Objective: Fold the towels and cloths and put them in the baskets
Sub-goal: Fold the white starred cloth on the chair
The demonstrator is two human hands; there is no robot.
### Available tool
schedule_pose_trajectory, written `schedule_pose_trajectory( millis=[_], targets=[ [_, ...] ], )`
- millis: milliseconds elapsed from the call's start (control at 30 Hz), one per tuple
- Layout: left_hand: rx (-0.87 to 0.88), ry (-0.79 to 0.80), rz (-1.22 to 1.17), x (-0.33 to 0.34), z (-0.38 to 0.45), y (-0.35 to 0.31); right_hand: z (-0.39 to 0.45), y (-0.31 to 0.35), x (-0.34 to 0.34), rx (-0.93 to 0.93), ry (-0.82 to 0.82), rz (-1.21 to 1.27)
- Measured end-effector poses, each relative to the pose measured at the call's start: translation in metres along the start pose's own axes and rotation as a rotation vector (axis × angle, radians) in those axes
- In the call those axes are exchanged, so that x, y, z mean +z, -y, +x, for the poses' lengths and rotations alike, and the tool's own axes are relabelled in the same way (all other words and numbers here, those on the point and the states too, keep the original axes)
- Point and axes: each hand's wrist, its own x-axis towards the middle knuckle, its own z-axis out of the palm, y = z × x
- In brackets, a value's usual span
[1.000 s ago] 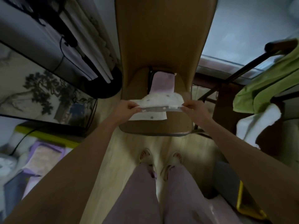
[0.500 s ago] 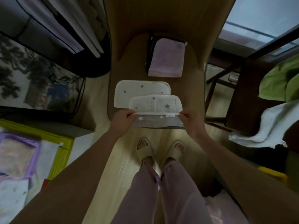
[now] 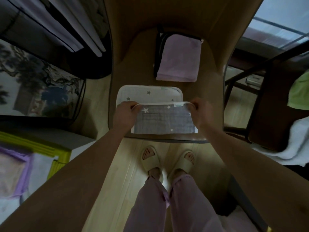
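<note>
A star-printed cloth (image 3: pixel 164 118), white on one side and grey-blue on the other, lies on the brown chair seat (image 3: pixel 145 74). My left hand (image 3: pixel 124 113) pinches its left corner and my right hand (image 3: pixel 201 113) pinches its right corner, both at a fold line where the grey-blue half lies toward me. The white half (image 3: pixel 150 93) lies flat beyond my hands. Behind it a folded lilac towel (image 3: pixel 179 61) sits on a dark-framed basket (image 3: pixel 158 52) at the back of the seat.
A green cloth (image 3: pixel 299 92) and a white towel (image 3: pixel 294 148) hang on a dark rack at right. At lower left a yellow-green rimmed box (image 3: pixel 58 158) holds lilac and pale cloths. A dark mesh hamper (image 3: pixel 41 91) stands at left. My feet in slippers stand below the chair.
The cloth came down from the air onto the seat. My hands brought the near edge forward, so the grey-blue side now faces up on the near half.
</note>
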Motion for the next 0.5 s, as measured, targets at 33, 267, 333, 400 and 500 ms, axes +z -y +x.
schedule_pose_trajectory(
  millis=[33, 267, 333, 400, 500],
  targets=[
    [-0.009, -0.004, 0.005, 0.001, 0.001, 0.0, 0.001, -0.001, 0.003, 0.01, 0.005, -0.011],
    [-0.036, -0.073, 0.055, 0.008, 0.005, -0.002, 0.006, -0.006, 0.009, 0.044, 0.038, -0.141],
    [-0.041, -0.07, 0.081, 0.011, 0.004, 0.0, 0.007, -0.005, 0.008, 0.062, 0.061, -0.185],
    [-0.069, -0.055, 0.153, 0.013, 0.002, 0.0, 0.009, -0.004, 0.009, 0.079, 0.076, -0.235],
    [-0.106, -0.008, 0.37, 0.011, 0.001, 0.0, 0.011, -0.003, 0.01, 0.026, 0.078, -0.336]
  ],
)
